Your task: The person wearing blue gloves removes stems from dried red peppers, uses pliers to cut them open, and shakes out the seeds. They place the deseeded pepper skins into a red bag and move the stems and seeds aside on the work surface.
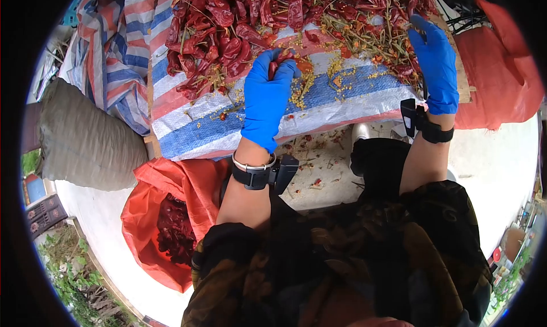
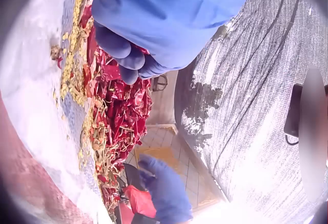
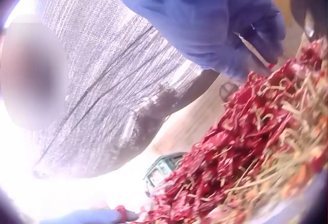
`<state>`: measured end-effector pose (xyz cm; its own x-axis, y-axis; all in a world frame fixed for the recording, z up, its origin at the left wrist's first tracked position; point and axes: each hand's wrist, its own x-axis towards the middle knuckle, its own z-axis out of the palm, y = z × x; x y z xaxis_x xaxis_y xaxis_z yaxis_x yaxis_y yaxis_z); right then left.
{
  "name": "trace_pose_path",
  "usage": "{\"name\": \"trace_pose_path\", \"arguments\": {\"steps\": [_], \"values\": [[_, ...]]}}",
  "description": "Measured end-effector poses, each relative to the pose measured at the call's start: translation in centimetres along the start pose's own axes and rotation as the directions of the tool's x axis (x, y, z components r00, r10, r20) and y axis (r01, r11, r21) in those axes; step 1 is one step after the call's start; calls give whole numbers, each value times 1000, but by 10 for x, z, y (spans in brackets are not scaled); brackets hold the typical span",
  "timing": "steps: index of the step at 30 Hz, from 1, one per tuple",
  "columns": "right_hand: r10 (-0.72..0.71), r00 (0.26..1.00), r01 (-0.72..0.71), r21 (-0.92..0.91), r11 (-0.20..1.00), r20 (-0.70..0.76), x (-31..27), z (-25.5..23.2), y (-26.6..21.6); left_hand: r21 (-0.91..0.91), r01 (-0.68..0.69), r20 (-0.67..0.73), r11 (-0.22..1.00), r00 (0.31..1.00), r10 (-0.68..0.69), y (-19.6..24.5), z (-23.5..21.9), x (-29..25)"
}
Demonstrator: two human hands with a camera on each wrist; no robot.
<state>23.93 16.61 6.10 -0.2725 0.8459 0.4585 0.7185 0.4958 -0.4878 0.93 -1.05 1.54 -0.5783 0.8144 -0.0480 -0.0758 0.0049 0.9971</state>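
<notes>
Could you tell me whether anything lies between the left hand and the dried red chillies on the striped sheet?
Nothing visible does: the left hand already pinches a dried red chilli at the edge of the chilli pile on the striped sheet.

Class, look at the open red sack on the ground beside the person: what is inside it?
Inside the red sack lies a heap of dark red dried chillies. The sack's folded wall covers the rest, so how deep the heap goes cannot be seen.
</notes>
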Motion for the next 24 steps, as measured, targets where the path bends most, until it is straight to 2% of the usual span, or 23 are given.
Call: {"name": "trace_pose_path", "arguments": {"steps": [1,2,3,5,6,8,12,14,15,18,20,22,24], "values": [[15,1000,-14,-132,991,13,1,-9,27,-15,61,-18,998,998,-62,6,-3,1],[33,999,-26,-260,965,24,0,-15,49,-18,60,-10,998,998,-60,9,-6,1],[37,999,-30,-264,964,20,-2,-18,67,-87,66,-38,994,997,-69,11,-8,1],[125,988,-74,-413,908,96,-3,-19,88,-176,58,-80,983,994,-73,8,-13,3],[125,988,-75,-413,908,96,-4,-19,86,-175,57,-80,983,994,-72,8,-12,4],[263,952,-178,-415,892,159,-7,-15,80,-166,63,-148,984,985,-88,7,-11,2],[280,951,-227,-321,919,130,-13,-18,89,-272,88,-110,958,986,-122,5,-6,-1],[302,945,-236,-373,897,126,-15,-15,110,-333,110,-50,937,990,-134,4,-9,0],[354,923,-276,-383,882,149,-14,-16,108,-334,110,-41,936,991,-131,4,-9,-1],[376,916,-275,-466,841,137,-12,-19,99,-379,111,-27,919,991,-131,7,-5,-2],[349,932,-279,-417,865,100,-16,-21,93,-415,170,-18,894,981,-194,12,0,-3],[254,967,-247,-206,947,9,-15,-24,81,-423,162,12,892,985,-173,11,0,-3],[271,962,-260,-196,945,31,-11,-29,68,-432,152,38,889,988,-150,7,-3,-2]]}}
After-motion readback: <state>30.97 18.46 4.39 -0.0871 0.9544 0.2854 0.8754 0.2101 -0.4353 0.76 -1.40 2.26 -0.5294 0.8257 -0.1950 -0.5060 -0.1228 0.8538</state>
